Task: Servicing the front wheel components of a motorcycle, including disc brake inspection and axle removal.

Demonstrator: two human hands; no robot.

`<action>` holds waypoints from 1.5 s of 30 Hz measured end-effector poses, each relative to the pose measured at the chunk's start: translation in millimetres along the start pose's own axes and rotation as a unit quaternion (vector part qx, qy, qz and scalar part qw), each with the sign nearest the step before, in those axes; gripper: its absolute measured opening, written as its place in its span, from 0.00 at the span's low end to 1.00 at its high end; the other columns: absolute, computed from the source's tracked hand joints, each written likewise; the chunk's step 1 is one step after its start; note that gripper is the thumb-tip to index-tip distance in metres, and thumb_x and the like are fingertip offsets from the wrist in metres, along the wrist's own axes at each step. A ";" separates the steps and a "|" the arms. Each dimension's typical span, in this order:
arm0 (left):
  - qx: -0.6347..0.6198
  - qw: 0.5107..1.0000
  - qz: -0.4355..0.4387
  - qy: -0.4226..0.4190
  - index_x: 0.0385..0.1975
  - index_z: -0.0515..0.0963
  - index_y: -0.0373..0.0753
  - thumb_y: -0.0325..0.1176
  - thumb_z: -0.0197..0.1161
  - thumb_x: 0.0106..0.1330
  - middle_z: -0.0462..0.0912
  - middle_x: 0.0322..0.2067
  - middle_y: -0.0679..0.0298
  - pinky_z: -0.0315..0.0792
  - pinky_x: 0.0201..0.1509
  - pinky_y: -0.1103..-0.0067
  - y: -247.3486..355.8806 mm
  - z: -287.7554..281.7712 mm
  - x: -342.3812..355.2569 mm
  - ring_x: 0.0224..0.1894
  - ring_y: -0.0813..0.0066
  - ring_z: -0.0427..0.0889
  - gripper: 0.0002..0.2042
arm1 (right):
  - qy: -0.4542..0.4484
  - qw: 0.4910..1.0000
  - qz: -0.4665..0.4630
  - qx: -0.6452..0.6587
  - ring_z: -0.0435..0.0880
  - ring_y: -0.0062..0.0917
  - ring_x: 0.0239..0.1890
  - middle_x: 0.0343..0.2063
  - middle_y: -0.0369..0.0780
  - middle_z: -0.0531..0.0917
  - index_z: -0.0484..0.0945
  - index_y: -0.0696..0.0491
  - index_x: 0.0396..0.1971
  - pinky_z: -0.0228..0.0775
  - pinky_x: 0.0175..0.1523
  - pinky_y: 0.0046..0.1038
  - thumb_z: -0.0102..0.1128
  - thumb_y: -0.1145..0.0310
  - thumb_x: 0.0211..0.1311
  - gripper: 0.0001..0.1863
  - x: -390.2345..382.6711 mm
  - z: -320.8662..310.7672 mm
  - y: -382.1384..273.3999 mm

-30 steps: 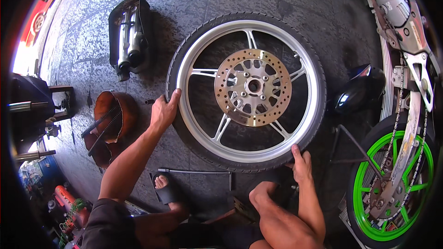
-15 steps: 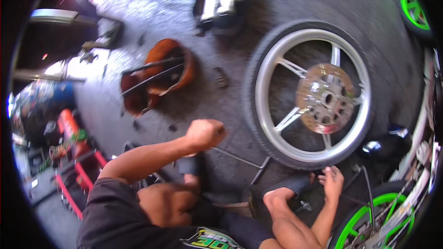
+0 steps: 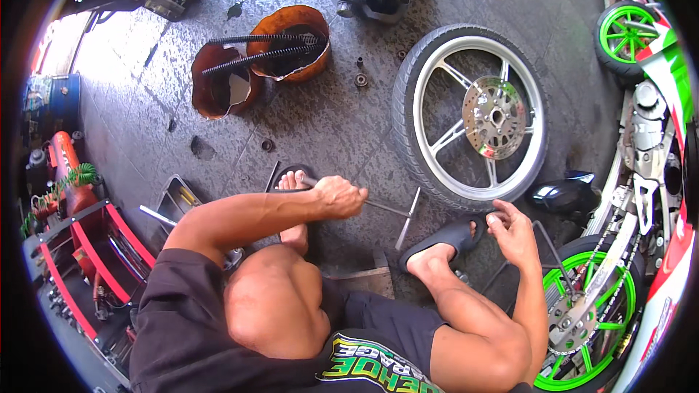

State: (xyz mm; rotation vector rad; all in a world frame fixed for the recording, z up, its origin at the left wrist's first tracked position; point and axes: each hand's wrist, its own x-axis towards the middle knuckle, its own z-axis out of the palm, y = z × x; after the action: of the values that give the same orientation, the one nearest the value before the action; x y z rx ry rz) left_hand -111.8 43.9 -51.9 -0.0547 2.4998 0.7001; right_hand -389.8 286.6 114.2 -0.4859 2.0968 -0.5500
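Note:
My left hand (image 3: pixel 339 198) is a closed fist in front of my left foot. A short grey piece (image 3: pixel 309 180) shows at its wrist side, and what the fingers wrap round is hidden. A T-shaped metal bar (image 3: pixel 409 214) reaches from beside this fist toward the right; I cannot tell whether the fist grips it. My right hand (image 3: pixel 513 231) hovers above my right sandal (image 3: pixel 460 236), fingers loosely bent and apart, with nothing visible in them. Just beyond it lies a silver spoked wheel (image 3: pixel 422 127) with a black tyre and a brake disc (image 3: pixel 494 117), flat on the floor.
Two rusty cut-open tins (image 3: pixel 324 65) with long springs (image 3: pixel 266 40) lie ahead on the left. Small metal rings (image 3: pixel 361 81) are scattered nearby. A motorcycle with a green wheel (image 3: pixel 547 371) stands close on my right. A red-barred rack (image 3: pixel 84 269) is on the left.
The view has shifted, so the wheel and the tins sit higher in the picture. My left fist has moved slightly right. My right hand stays by the tyre's near edge.

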 end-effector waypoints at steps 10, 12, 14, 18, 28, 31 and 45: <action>0.055 0.963 0.002 0.265 0.28 0.72 0.45 0.53 0.58 0.66 0.78 0.18 0.61 0.75 0.23 0.60 27.3 -73.5 -110.4 0.21 0.57 0.82 0.17 | -0.069 0.995 -0.062 -0.025 0.84 0.21 0.34 0.33 0.41 0.85 0.75 0.64 0.54 0.76 0.41 0.27 0.57 0.60 0.70 0.23 -9.7 19.9 -47.5; 0.043 0.953 -0.024 0.299 0.28 0.72 0.46 0.52 0.60 0.65 0.77 0.18 0.62 0.75 0.24 0.62 27.8 -71.3 -115.2 0.21 0.58 0.82 0.16 | -0.095 0.991 -0.080 0.056 0.83 0.23 0.37 0.39 0.41 0.84 0.70 0.63 0.59 0.76 0.46 0.26 0.53 0.58 0.72 0.26 -5.9 48.6 -63.1; 0.037 0.946 -0.027 0.321 0.28 0.72 0.46 0.52 0.60 0.66 0.76 0.17 0.62 0.75 0.24 0.63 31.8 -68.9 -123.5 0.21 0.58 0.82 0.16 | -0.076 0.977 -0.185 0.072 0.83 0.24 0.36 0.36 0.42 0.84 0.72 0.63 0.54 0.75 0.45 0.27 0.49 0.60 0.74 0.21 -5.5 79.4 -79.5; 0.005 0.932 -0.032 0.361 0.29 0.72 0.43 0.47 0.61 0.65 0.78 0.23 0.61 0.76 0.30 0.63 44.4 -79.5 -129.0 0.26 0.61 0.82 0.14 | 0.089 0.953 -0.285 0.044 0.79 0.26 0.25 0.21 0.41 0.81 0.74 0.58 0.36 0.70 0.34 0.30 0.44 0.60 0.76 0.17 9.7 91.8 -95.5; -0.107 0.899 -0.046 0.422 0.27 0.73 0.39 0.47 0.60 0.64 0.78 0.16 0.55 0.74 0.20 0.59 36.3 -75.9 -137.7 0.19 0.50 0.81 0.16 | 0.135 0.905 -0.235 0.327 0.56 0.14 0.12 0.12 0.29 0.58 0.58 0.46 0.17 0.51 0.17 0.21 0.44 0.46 0.73 0.26 -36.3 46.9 -190.2; -0.141 0.884 -0.073 0.440 0.28 0.73 0.39 0.48 0.61 0.62 0.79 0.16 0.54 0.74 0.23 0.57 30.1 -71.0 -152.2 0.20 0.47 0.81 0.16 | 0.070 0.913 -0.243 0.319 0.54 0.13 0.12 0.13 0.29 0.57 0.58 0.46 0.17 0.49 0.17 0.20 0.43 0.52 0.74 0.23 -51.4 49.5 -222.2; -0.150 0.615 -0.171 0.755 0.30 0.79 0.40 0.43 0.74 0.47 0.76 0.36 0.57 0.69 0.44 0.64 11.3 -72.3 -254.4 0.40 0.56 0.76 0.16 | 0.082 0.726 -0.624 -0.277 0.55 0.19 0.21 0.17 0.36 0.57 0.58 0.58 0.21 0.46 0.25 0.31 0.42 0.66 0.76 0.20 -123.4 164.2 -366.8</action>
State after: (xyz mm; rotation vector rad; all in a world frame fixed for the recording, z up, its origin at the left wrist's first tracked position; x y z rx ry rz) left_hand 68.1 -7.9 135.2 -1.9560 3.5069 1.1387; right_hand -137.6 16.3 314.3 -2.3465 1.7826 -0.6645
